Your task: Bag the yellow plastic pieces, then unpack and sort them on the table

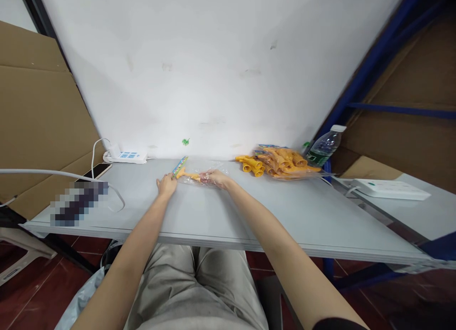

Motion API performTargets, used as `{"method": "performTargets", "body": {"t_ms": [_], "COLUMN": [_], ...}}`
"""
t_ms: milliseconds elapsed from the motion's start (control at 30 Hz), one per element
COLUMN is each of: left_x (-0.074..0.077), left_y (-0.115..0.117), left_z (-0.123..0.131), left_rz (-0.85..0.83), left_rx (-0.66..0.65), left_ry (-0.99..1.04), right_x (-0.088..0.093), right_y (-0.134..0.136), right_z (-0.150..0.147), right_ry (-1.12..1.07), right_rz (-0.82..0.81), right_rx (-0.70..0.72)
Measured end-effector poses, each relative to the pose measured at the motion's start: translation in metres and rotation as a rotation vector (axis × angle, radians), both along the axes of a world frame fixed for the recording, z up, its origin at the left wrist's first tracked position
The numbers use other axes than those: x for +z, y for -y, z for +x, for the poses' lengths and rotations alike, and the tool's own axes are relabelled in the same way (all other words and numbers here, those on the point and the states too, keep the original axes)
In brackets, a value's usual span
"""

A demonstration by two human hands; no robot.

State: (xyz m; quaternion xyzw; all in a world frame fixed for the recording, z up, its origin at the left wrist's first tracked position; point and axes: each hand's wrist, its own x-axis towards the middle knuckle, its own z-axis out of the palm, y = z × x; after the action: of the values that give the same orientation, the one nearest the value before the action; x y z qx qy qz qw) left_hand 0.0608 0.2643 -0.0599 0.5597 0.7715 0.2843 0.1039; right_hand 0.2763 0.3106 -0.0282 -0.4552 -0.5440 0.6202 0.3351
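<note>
A clear plastic bag (221, 168) with a colourful header card (180, 167) lies on the grey table in front of me. Inside it shows an orange-yellow plastic horn-like toy (192, 176). At the bag's card end, my left hand (166, 184) has its fingers closed on the card's near edge. My right hand (217, 178) is wrapped round the other end of the bag and the toy, and its fingers are partly hidden by the film. To the right, a few loose yellow horn-like toys (253, 166) rest beside a pile of bagged orange ones (285, 161).
A water bottle (326, 147) leans behind the pile at the right. A white power strip (126, 156) and a phone (96, 172) lie at the left, with a cable looping over the table. Another white power strip (390, 189) sits on the right-hand surface.
</note>
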Motion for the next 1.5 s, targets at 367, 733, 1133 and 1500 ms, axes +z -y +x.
{"method": "performTargets", "body": {"t_ms": [367,733,1133,1500], "left_x": [0.002,0.005,0.008,0.005], "left_y": [0.004,0.006,0.010,0.008], "left_z": [0.008,0.013,0.018,0.018], "left_rz": [0.095,0.027,-0.008,-0.076], "left_rx": [-0.224,-0.243,-0.209,-0.172], "left_ry": [-0.042,-0.055,-0.146,-0.239], "right_x": [0.006,0.029,0.035,0.047], "right_y": [0.001,0.005,0.015,-0.024], "right_z": [-0.011,0.008,-0.006,0.102], "right_ry": [0.004,-0.144,-0.001,1.114], "right_rz": [-0.037,-0.112,-0.025,0.623], "right_rx": [0.177,0.017,-0.307,-0.639]}}
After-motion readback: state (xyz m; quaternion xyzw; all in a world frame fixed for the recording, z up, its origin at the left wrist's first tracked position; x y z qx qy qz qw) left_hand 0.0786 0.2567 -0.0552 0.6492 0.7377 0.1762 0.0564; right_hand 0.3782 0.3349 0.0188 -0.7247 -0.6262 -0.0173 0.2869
